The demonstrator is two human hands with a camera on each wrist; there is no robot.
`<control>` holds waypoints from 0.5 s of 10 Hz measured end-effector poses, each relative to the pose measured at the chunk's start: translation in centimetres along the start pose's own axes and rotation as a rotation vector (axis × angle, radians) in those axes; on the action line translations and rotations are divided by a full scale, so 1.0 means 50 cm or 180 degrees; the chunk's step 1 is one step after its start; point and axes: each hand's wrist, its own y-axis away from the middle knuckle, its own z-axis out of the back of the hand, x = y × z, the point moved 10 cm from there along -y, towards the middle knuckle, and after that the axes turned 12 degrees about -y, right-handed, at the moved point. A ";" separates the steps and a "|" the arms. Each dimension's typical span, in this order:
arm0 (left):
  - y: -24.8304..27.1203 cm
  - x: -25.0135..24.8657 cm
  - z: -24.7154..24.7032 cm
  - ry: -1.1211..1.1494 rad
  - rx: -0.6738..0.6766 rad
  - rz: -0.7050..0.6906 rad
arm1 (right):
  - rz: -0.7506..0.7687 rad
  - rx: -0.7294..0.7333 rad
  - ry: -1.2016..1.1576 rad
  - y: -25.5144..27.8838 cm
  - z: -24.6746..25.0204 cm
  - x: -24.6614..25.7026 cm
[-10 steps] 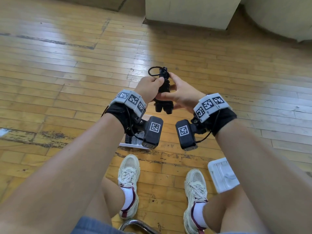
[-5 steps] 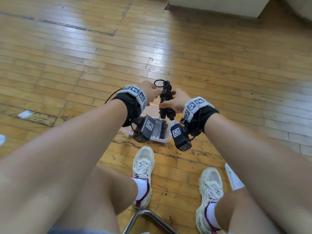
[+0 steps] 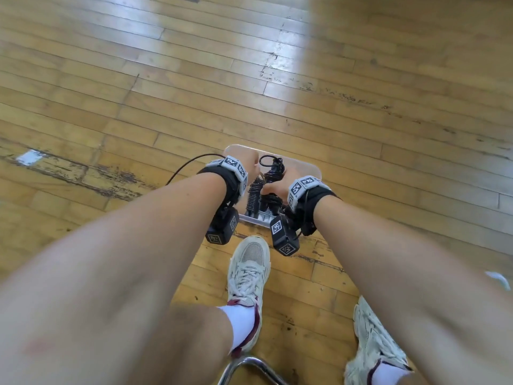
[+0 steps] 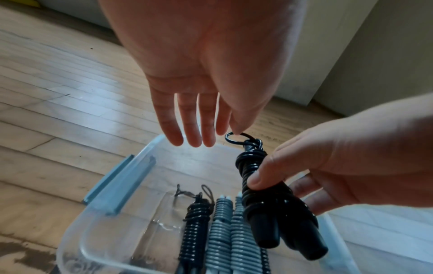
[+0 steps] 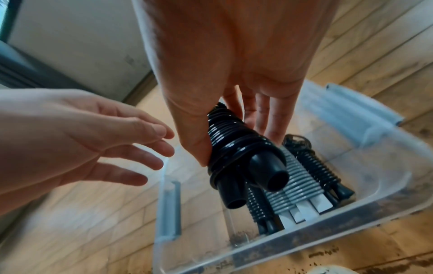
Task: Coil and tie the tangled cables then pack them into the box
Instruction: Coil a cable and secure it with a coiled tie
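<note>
A clear plastic box [image 3: 308, 164] stands on the wooden floor in front of my feet. Black coiled cables [image 4: 196, 224] and grey coiled cables [image 4: 223, 228] lie side by side in it. My right hand [image 5: 236, 140] grips a tied black cable bundle [image 5: 246, 155] with two black plugs, held tilted just above the cables in the box. My left hand [image 4: 211, 133] hovers open beside it with straight fingers, the thumb tip touching the small loop at the bundle's top. In the head view both hands are over the box, with the bundle [image 3: 273, 173] between them.
Blue-grey latches [image 4: 121, 183] hang on the box's sides. My white shoes [image 3: 248, 270] stand just behind the box, and a chrome chair frame [image 3: 244, 365] is below me. A white object [image 3: 498, 277] shows at the right edge. Pale cabinets [image 4: 351, 55] stand beyond the box.
Both hands have come down from in front of me to just over the box. My left hand has let go of the bundle and opened; the right still holds it.
</note>
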 end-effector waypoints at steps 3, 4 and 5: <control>-0.051 0.024 -0.136 -0.0059 0.0280 0.0140 | -0.0523 0.0200 0.0083 -0.103 -0.090 -0.074; -0.054 0.036 -0.147 0.0055 0.0305 0.0196 | -0.0373 0.0106 -0.0237 -0.129 -0.105 -0.075; -0.058 0.039 -0.148 0.0192 0.0392 0.0154 | -0.0301 0.0086 -0.0050 -0.135 -0.105 -0.074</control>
